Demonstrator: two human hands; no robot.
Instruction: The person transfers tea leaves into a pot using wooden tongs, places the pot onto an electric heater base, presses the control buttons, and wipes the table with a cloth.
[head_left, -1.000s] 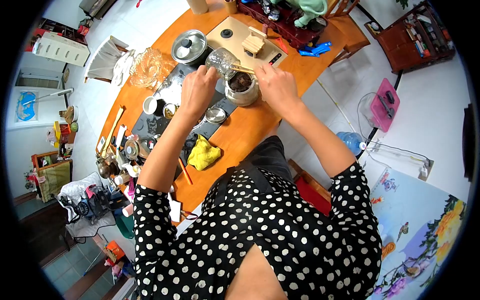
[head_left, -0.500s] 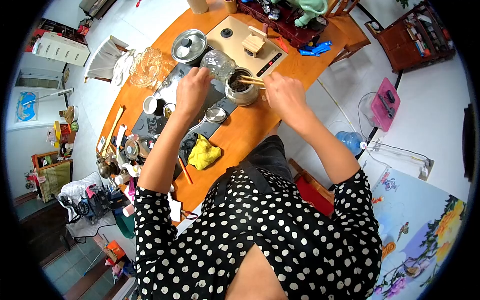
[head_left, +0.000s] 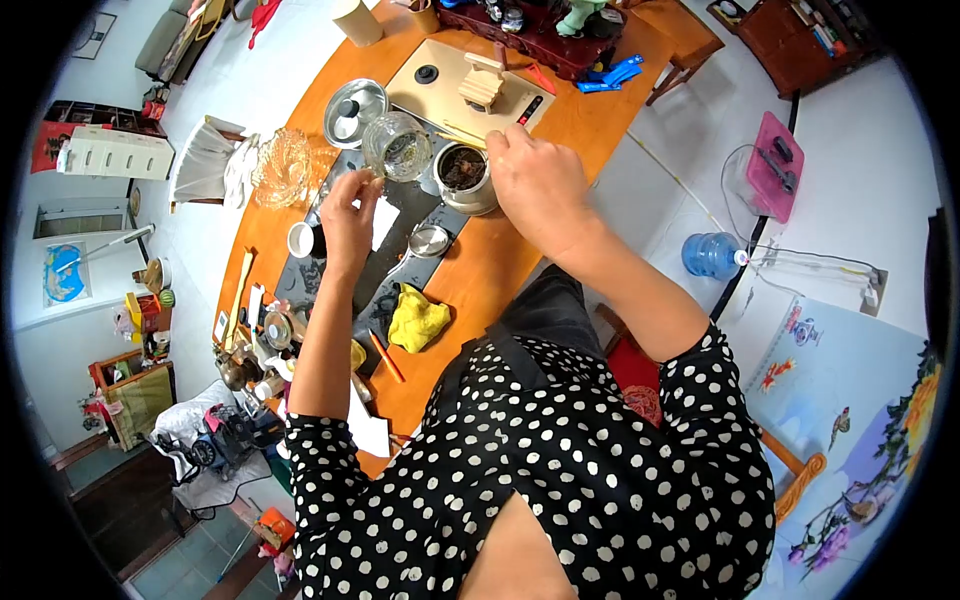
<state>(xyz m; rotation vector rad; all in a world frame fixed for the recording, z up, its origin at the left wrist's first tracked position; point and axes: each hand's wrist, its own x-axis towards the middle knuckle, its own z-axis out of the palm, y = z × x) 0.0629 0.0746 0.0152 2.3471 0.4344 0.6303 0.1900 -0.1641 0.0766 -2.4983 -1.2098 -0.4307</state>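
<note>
My left hand (head_left: 350, 222) is closed at the near side of a clear glass pitcher (head_left: 398, 147), fingers pinched at its handle side. The pitcher's round mouth faces up toward me, and a few dark bits show inside. Just right of it stands a pale round jar (head_left: 472, 205) filled with dark, leaf-like pieces (head_left: 463, 168). My right hand (head_left: 535, 175) grips thin wooden tongs (head_left: 463, 134), whose tips point left above the jar's far rim. Whether the tongs hold anything is too small to tell.
A lidded steel pot (head_left: 356, 112) and a gold induction plate (head_left: 425, 92) bearing a small wooden chair (head_left: 482, 85) stand beyond. Left are an amber glass bowl (head_left: 285, 168) and a white cup (head_left: 300, 239). Nearer lie a strainer (head_left: 429, 240) and a yellow cloth (head_left: 418, 318).
The tongs have come up out of the jar. My left hand has drawn the glass pitcher left, away from the jar, and turned it more upright. The view has shifted slightly.
</note>
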